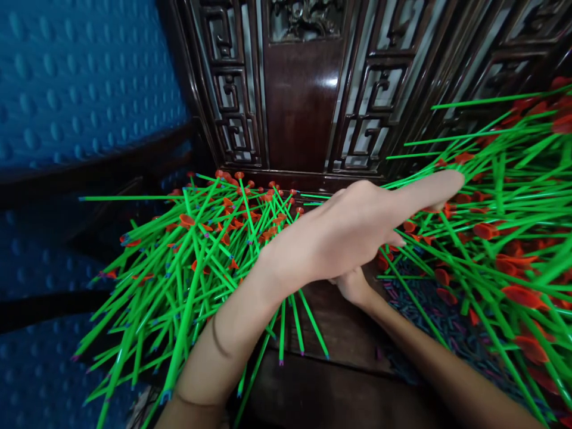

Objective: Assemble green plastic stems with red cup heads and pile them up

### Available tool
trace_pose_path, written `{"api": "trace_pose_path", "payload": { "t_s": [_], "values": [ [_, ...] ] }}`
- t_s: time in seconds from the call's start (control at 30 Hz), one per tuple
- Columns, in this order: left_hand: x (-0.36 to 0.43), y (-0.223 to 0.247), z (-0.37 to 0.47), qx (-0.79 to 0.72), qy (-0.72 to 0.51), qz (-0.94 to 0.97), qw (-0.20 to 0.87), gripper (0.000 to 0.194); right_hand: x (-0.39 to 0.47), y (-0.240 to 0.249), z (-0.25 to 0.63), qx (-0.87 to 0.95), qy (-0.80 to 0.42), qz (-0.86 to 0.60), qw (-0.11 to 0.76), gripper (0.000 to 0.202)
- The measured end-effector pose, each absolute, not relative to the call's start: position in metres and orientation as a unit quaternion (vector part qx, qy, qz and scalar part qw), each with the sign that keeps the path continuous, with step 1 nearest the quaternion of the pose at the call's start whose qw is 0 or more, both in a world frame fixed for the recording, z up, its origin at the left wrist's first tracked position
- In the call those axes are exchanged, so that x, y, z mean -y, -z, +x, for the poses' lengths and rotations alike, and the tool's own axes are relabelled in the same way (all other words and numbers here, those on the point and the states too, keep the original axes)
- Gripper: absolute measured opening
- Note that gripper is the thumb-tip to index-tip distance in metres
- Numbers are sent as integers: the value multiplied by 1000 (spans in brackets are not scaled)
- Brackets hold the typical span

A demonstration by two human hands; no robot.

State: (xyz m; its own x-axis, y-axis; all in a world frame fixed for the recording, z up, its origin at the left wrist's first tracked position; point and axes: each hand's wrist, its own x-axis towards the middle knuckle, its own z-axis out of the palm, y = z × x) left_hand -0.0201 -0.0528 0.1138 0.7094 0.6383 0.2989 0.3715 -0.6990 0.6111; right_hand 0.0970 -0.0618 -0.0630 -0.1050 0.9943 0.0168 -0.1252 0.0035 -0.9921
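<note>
My left hand (348, 229) stretches across the middle to the right, its index finger extended over the edge of the right-hand pile of green sticks (500, 179). These thin sticks have orange-red cup-shaped ends, like suction cups. Nothing shows clearly in that hand, though its other fingers are partly hidden. Below and behind it is my right hand (355, 286), close to the left palm, its fingers covered from view. Under my left forearm and to its left spreads another pile of green sticks (179, 286), several with small blue or purple tips at the plain end.
Many small blue and purple pieces (447, 322) lie loose beneath the right pile. Behind stands a dark carved wooden panel (304, 107). A blue bumpy-textured covering (80, 83) borders the left side. Dark wood boards (322, 381) form the surface in front.
</note>
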Motion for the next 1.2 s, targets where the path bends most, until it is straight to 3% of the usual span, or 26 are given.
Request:
{"api": "trace_pose_path", "payload": {
  "t_s": [0.3, 0.5, 0.73, 0.9, 1.0, 1.07, 1.2],
  "values": [
    [41, -106, -25, -267, -278, 897, 217, 41, 50, 80, 99, 512, -600, -427, 443, 53],
    [38, -96, -30, -322, -193, 900, 222, 83, 49, 71, 96, 524, -602, -427, 425, 60],
    [37, -94, -19, -305, -217, 902, 216, 76, 48, 60, 98, 570, -577, -426, 401, 64],
    [35, -109, -33, -315, -340, 865, 191, 75, 50, 16, 114, 648, -513, -416, 380, 46],
    [29, -119, -57, -382, -379, 831, 141, 66, 51, -10, 134, 717, -454, -428, 311, 39],
    [22, -121, -75, -457, -365, 805, 96, 58, 50, -22, 152, 773, -352, -469, 242, 34],
    [6, -112, -108, -657, -194, 728, 8, 44, 49, -35, 183, 778, -113, -618, -18, 19]
  ]
}}
